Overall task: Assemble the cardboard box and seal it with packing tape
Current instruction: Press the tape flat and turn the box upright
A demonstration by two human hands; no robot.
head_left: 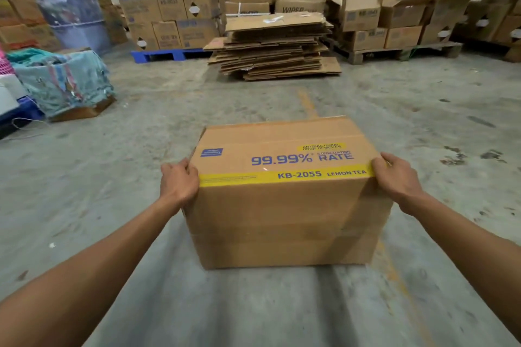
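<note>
Both hands, left hand point(178, 182) and right hand point(394, 177), grip the closed cardboard box point(284, 200) between them.

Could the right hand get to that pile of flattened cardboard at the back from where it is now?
Probably not. The right hand grips the box, and bare floor separates it from the flattened cardboard pile. Nothing blocks the way; it just looks out of arm's reach.

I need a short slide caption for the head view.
Left hand and right hand grip a closed brown printed cardboard box on grey concrete floor.
</note>
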